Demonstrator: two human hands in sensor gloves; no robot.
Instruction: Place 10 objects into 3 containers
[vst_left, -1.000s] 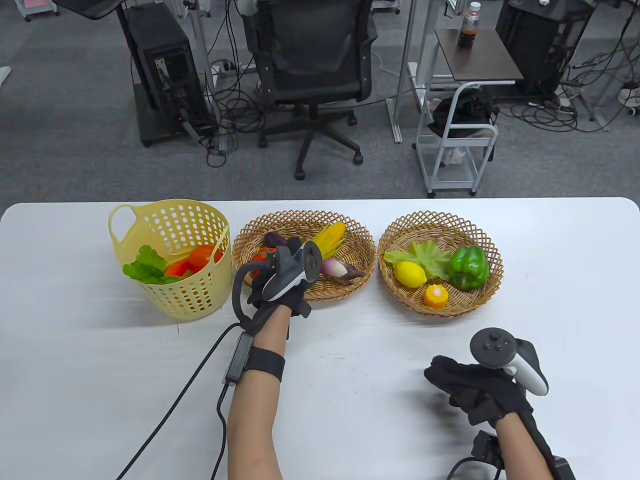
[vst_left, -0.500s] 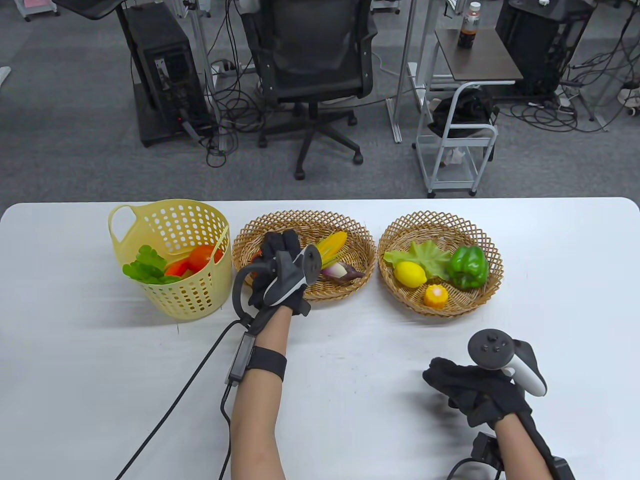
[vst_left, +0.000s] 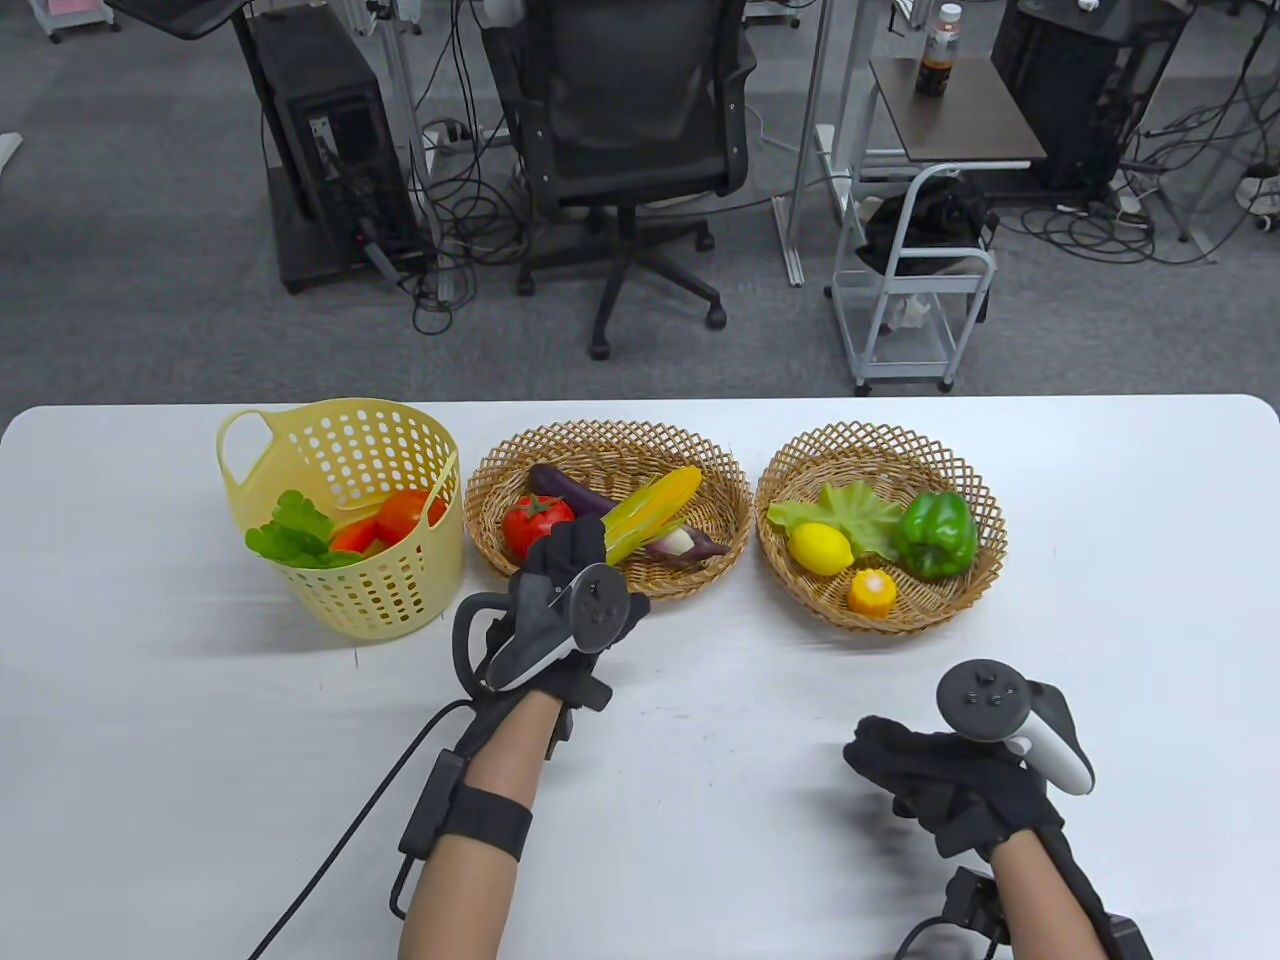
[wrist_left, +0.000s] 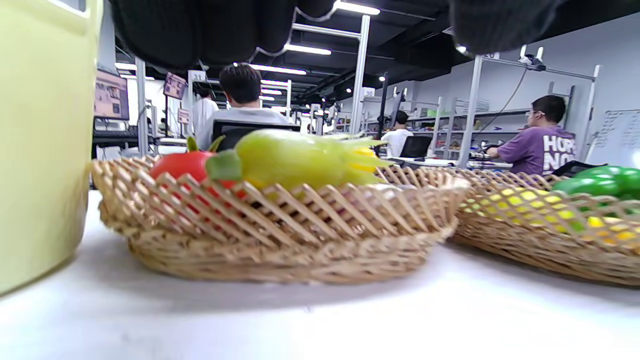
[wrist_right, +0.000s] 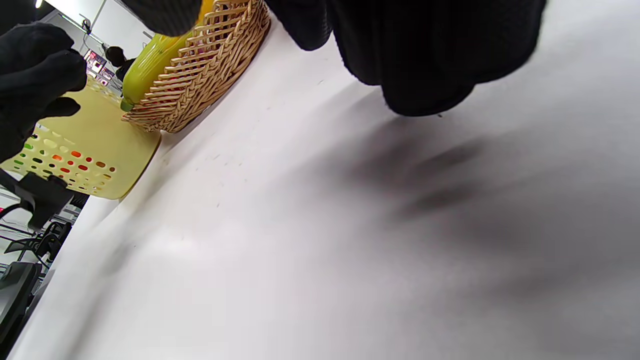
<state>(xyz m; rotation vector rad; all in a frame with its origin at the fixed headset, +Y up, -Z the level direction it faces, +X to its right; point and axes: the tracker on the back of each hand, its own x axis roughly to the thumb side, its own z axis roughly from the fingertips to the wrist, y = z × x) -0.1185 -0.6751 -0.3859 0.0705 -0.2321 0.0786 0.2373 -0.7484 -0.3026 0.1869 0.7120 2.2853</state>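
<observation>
Three containers stand in a row: a yellow plastic basket (vst_left: 340, 590), a middle wicker basket (vst_left: 610, 440) and a right wicker basket (vst_left: 880, 440). The middle one holds a tomato (vst_left: 535, 522), an eggplant (vst_left: 570, 487), a corn cob (vst_left: 655, 500) and a purple-white vegetable (vst_left: 685, 542). My left hand (vst_left: 590, 560) hovers at that basket's near rim, fingers spread and empty. In the left wrist view the tomato (wrist_left: 182, 165) and corn (wrist_left: 300, 157) lie behind the basket's rim (wrist_left: 280, 235). My right hand (vst_left: 890, 760) rests empty on the table.
The yellow basket holds lettuce (vst_left: 295, 535) and red-orange pieces (vst_left: 405, 510). The right basket holds a lettuce leaf (vst_left: 850, 505), a lemon (vst_left: 820, 548), a green pepper (vst_left: 935, 535) and a small corn piece (vst_left: 872, 590). A cable trails from my left wrist.
My left hand opened over the middle basket and drew back towards me, leaving the tomato lying in it. My right hand has barely moved.
</observation>
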